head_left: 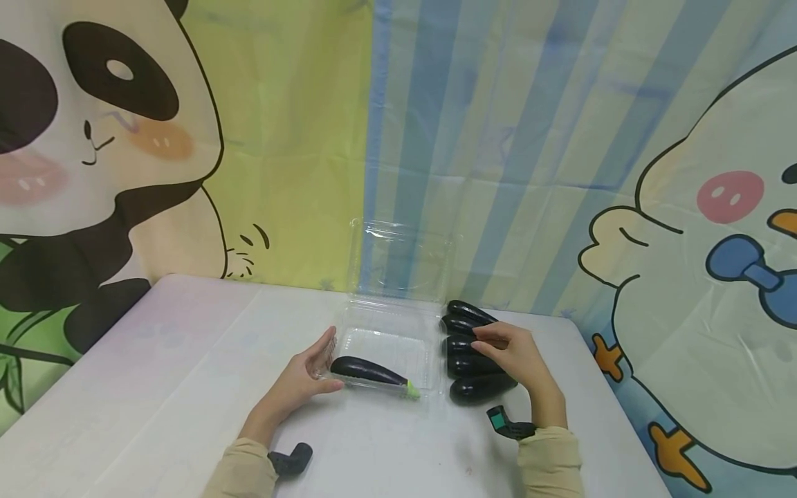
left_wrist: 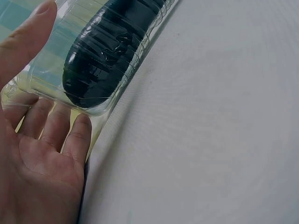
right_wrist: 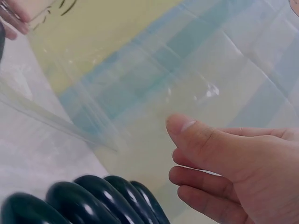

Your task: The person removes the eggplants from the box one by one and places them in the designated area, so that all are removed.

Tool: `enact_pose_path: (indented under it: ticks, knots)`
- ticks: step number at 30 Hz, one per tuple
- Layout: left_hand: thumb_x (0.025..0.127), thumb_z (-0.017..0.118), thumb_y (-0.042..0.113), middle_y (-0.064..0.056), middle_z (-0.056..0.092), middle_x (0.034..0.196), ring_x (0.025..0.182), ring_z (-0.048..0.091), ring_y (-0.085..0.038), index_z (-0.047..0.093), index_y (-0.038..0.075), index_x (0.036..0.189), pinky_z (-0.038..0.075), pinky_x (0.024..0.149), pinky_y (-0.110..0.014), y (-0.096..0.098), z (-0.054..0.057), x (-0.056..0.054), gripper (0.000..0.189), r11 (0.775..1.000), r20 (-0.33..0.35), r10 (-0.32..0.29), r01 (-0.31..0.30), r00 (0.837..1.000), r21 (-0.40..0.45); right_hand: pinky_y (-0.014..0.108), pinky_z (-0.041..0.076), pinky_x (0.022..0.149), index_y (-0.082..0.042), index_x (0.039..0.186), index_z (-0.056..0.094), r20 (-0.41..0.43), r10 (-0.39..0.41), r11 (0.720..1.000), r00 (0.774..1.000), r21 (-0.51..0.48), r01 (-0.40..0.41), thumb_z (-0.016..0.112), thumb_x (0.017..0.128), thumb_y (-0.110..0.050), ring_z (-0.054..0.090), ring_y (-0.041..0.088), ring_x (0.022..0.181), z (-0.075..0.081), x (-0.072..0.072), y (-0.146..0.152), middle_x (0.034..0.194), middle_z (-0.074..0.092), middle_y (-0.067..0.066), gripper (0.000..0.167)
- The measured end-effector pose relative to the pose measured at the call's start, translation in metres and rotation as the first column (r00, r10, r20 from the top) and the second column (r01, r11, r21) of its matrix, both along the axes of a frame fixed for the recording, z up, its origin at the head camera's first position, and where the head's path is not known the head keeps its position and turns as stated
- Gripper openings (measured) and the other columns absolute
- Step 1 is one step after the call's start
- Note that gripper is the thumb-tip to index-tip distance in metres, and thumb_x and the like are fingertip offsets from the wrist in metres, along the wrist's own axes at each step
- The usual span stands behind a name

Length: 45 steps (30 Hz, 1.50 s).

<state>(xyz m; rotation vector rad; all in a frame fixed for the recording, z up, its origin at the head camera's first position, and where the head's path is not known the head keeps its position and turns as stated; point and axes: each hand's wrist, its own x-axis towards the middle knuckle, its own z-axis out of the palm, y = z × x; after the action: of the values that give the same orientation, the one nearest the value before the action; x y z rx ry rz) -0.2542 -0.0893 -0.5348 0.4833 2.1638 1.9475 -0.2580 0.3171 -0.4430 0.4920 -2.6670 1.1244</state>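
Note:
A clear plastic clamshell box (head_left: 389, 342) stands on the table with its lid (head_left: 401, 266) raised at the back. Along the box's front side lies one dark eggplant (head_left: 367, 370), its green stem end to the right. My left hand (head_left: 305, 377) holds the box by its left end, thumb toward the front; in the left wrist view the fingers (left_wrist: 77, 135) meet the end wall beside the eggplant (left_wrist: 105, 56). Over a row of several eggplants (head_left: 479, 389) to the box's right hovers my right hand (head_left: 513, 353). Its fingers are loosely bent and hold nothing in the right wrist view.
The white table (head_left: 156, 387) runs back to a printed cloth backdrop (head_left: 529, 138) with a panda and a chick. A black wrist mount (head_left: 512, 423) sits on the right wrist, another mount (head_left: 291, 460) on the left.

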Motion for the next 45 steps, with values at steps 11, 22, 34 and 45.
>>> enact_pose_path:
  ticks: [11,22,34,45]
  knots:
    - [0.069,0.084,0.019,0.013,0.013,0.159,0.145,0.014,-0.006,0.018,0.027,0.153,0.025,0.104,-0.003,0.000,0.000,0.001,0.106,1.000,0.000,0.000,0.000,1.000,0.004,0.019,0.058,0.076,-0.009,0.107,0.071,0.030,0.083,0.996,0.996,0.038,-0.084,0.075,0.080,-0.024,0.070,0.021,0.093,0.001,-0.002,-0.028,0.104,0.069,0.011,0.031]
    - [0.071,0.083,0.017,0.012,0.013,0.159,0.145,0.014,-0.007,0.017,0.026,0.153,0.024,0.105,-0.003,-0.001,-0.002,0.000,0.105,1.000,-0.017,-0.007,0.007,1.000,0.010,0.027,0.058,0.083,-0.012,0.111,0.070,0.075,0.153,0.983,0.985,0.086,-0.159,0.075,0.079,-0.030,0.068,0.027,0.098,0.001,0.000,-0.053,0.108,0.069,0.010,0.037]
    - [0.072,0.081,0.015,0.008,0.010,0.160,0.147,0.012,-0.012,0.016,0.026,0.153,0.023,0.105,-0.003,-0.001,-0.002,0.000,0.104,0.999,-0.032,-0.024,0.024,0.999,0.026,0.036,0.058,0.084,-0.005,0.112,0.069,0.132,0.247,0.960,0.960,0.099,-0.261,0.075,0.081,-0.029,0.068,0.024,0.096,-0.004,0.003,-0.076,0.107,0.069,0.012,0.040]
    - [0.072,0.082,0.017,0.007,0.011,0.160,0.147,0.013,-0.015,0.015,0.026,0.153,0.024,0.103,-0.001,-0.001,0.002,0.001,0.105,0.999,-0.035,-0.030,0.031,0.999,0.027,0.033,0.058,0.081,-0.006,0.110,0.070,0.157,0.288,0.918,0.945,0.235,-0.319,0.076,0.079,-0.030,0.068,0.019,0.091,-0.009,0.004,-0.102,0.104,0.071,0.007,0.040]
